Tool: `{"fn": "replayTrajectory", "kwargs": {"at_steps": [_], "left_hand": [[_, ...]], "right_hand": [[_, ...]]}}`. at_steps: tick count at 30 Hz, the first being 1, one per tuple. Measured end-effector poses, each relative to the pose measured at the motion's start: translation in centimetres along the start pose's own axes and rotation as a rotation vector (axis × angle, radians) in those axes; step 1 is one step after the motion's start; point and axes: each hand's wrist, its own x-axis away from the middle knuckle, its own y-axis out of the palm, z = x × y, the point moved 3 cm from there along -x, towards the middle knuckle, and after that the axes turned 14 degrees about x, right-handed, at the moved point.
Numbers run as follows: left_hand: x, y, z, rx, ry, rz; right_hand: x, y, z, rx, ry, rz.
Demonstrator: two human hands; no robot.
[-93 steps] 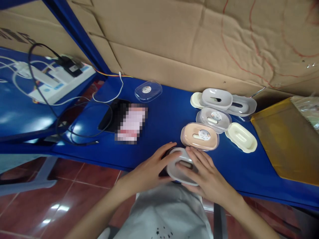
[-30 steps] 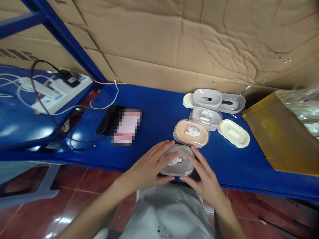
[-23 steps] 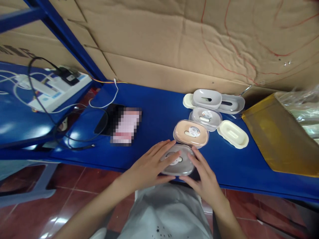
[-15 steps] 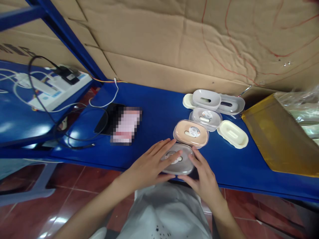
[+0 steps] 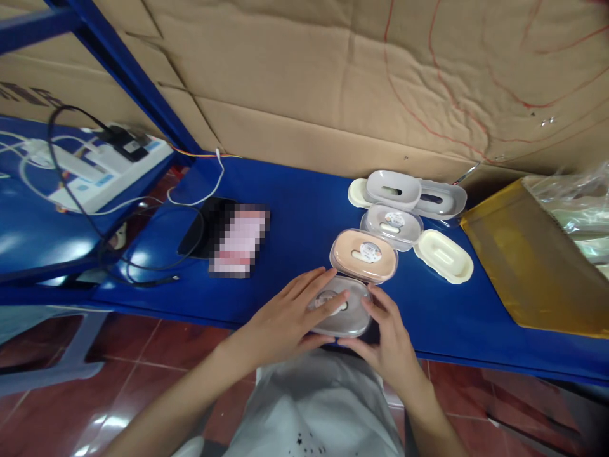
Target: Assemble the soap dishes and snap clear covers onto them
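Note:
At the table's front edge lies a grey soap box [image 5: 356,320] with a clear cover and a round label. My left hand [image 5: 304,311] holds it from the left, fingers over the cover and thumb along the near side. My right hand [image 5: 387,327] grips the right end, with its thumb at the near edge and fingertips on the far corner. Just beyond sits a peach soap box [image 5: 345,249] with a clear cover and a label. Behind that is another pale grey soap box [image 5: 375,222], also covered and labelled.
A cream tray [image 5: 445,257] lies to the right, near a yellow-taped carton [image 5: 528,273]. Grey trays [image 5: 380,184] and a cream piece [image 5: 356,192] are at the back. Leftward are a phone with a blurred screen [image 5: 240,238], cables and a power strip [image 5: 109,174].
Almost nothing differs. Both hands stay around the grey soap box, with only a slight shift of the fingers and of the camera view.

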Motion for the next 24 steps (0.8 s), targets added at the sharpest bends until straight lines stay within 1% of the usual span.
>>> {"fn": "replayTrajectory", "kwargs": {"at_steps": [2,6,8,16,20,24], "left_hand": [[0.03,-0.10,0.11,0.020,-0.002,-0.004],[-0.02,-0.30,0.39,0.033,0.000,-0.027],[-0.10,-0.34,0.49,0.018,-0.005,-0.044],[-0.20,-0.17,0.59,0.002,-0.013,-0.044],[-0.16,0.08,0.47,-0.007,-0.014,-0.034],[-0.09,0.24,0.21,0.020,-0.009,0.007]], "right_hand": [[0.01,0.09,0.03,-0.002,-0.018,-0.025],[-0.13,0.35,-0.01,0.041,-0.099,-0.175],[-0.16,0.37,0.03,0.051,-0.120,-0.210],[0.09,0.34,-0.07,0.082,-0.109,-0.142],[0.17,0.41,-0.14,0.110,-0.113,-0.134],[-0.15,0.66,-0.07,0.124,-0.140,-0.140]]}}
